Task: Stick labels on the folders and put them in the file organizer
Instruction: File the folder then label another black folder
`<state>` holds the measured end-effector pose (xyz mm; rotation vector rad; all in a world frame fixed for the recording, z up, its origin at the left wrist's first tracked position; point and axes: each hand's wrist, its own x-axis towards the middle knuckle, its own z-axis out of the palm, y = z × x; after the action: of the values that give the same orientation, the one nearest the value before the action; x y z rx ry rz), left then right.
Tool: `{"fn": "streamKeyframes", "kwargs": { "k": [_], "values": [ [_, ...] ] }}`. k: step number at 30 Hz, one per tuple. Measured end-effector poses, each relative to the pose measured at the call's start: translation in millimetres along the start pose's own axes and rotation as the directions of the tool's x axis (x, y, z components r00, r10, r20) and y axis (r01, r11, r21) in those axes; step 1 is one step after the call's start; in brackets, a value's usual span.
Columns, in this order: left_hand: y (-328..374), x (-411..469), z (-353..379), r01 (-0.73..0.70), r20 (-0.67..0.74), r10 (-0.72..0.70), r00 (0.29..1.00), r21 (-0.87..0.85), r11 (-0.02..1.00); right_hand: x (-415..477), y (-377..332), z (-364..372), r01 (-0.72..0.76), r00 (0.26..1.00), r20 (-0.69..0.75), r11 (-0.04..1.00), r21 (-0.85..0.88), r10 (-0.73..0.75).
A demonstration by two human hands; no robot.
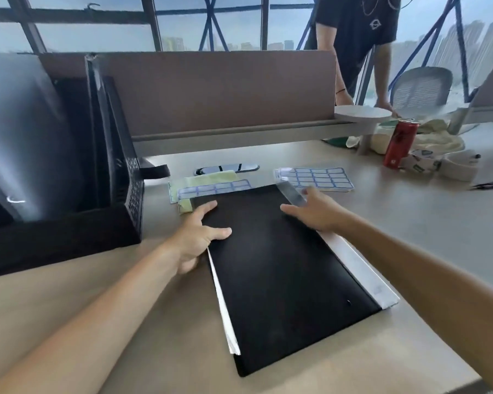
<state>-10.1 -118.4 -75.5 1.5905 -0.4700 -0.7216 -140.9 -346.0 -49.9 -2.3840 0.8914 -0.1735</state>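
A black folder (285, 268) lies slanted on the desk, with white sheets showing along its left and right edges. My left hand (195, 237) holds its left edge, thumb and index finger on the cover and the other fingers curled at the edge. My right hand (315, 210) rests flat on its upper right corner, beside a clear plastic strip (292, 193). Two sheets of blue-bordered labels lie just beyond the folder: one label sheet (215, 186) on yellow-green backing, the other label sheet (317, 178) to the right. The black mesh file organizer (127, 194) stands at the left with dark folders (97, 129) upright in it.
A brown partition (211, 92) closes off the back of the desk (410, 223). A red can (400, 143), cloth and a lanyard sit at the far right. A person (356, 38) stands behind the partition near a white round shelf (361, 112). A mesh chair (421, 86) is beyond.
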Motion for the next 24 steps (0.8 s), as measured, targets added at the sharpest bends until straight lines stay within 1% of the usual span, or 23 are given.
{"fn": "streamKeyframes", "kwargs": {
  "k": [2,3,4,5,6,7,8,9,11,13,15,16,17,18,20,22,23,24],
  "values": [
    [-1,-1,-1,0.06,0.042,-0.061,0.997,0.026,0.998,10,-3,8,0.036,0.999,-0.02,0.994,-0.099,-0.038],
    [0,-1,-2,0.083,0.067,-0.087,0.994,0.066,0.994,12,-5,13,0.069,0.996,-0.038,0.984,-0.164,-0.077],
    [2,-1,-4,0.101,0.096,-0.113,0.989,0.128,0.987,11,-7,18,0.104,0.991,-0.05,0.958,-0.268,-0.121],
    [4,1,-7,0.115,0.122,-0.14,0.983,0.194,0.974,10,-9,23,0.147,0.981,-0.054,0.894,-0.424,-0.187],
    [6,2,-10,0.126,0.151,-0.168,0.974,0.253,0.959,8,-13,27,0.205,0.961,-0.035,0.792,-0.575,-0.274],
    [8,3,-12,0.135,0.179,-0.192,0.965,0.286,0.949,8,-16,31,0.286,0.927,0.011,0.686,-0.669,-0.375],
    [11,4,-13,0.147,0.202,-0.213,0.956,0.299,0.943,8,-19,32,0.369,0.889,0.07,0.618,-0.694,-0.452],
    [13,4,-13,0.154,0.216,-0.225,0.95,0.303,0.941,10,-24,33,0.44,0.859,0.125,0.59,-0.677,-0.497],
    [16,3,-10,0.125,0.217,-0.215,0.952,0.363,0.923,19,-35,33,0.52,0.823,0.181,0.587,-0.62,-0.538],
    [21,1,-6,0.08,0.178,-0.203,0.963,0.529,0.845,31,-46,36,0.53,0.834,0.21,0.634,-0.564,-0.511],
    [23,1,-5,0.126,0.078,-0.237,0.968,0.668,0.733,42,-52,43,0.535,0.839,0.235,0.666,-0.519,-0.491],
    [24,2,-8,0.167,0.018,-0.25,0.968,0.697,0.698,46,-53,46,0.542,0.836,0.247,0.666,-0.513,-0.49],
    [24,4,-12,0.198,-0.037,-0.242,0.97,0.703,0.683,49,-53,50,0.549,0.832,0.247,0.669,-0.502,-0.497],
    [22,8,-20,0.207,-0.085,-0.208,0.974,0.698,0.685,51,-51,53,0.553,0.829,0.238,0.684,-0.476,-0.505],
    [19,16,-36,0.191,-0.194,-0.073,0.978,0.707,0.681,53,-47,58,0.558,0.827,0.199,0.724,-0.406,-0.526],
    [17,29,-51,0.191,-0.303,0.081,0.95,0.764,0.617,53,-42,63,0.561,0.825,0.165,0.747,-0.356,-0.541],
    [17,36,-55,0.207,-0.354,0.136,0.925,0.773,0.6,54,-38,66,0.563,0.823,0.147,0.755,-0.336,-0.548],
    [16,45,-57,0.222,-0.401,0.168,0.901,0.756,0.616,55,-36,68,0.563,0.823,0.131,0.765,-0.315,-0.552]
  ]
}}
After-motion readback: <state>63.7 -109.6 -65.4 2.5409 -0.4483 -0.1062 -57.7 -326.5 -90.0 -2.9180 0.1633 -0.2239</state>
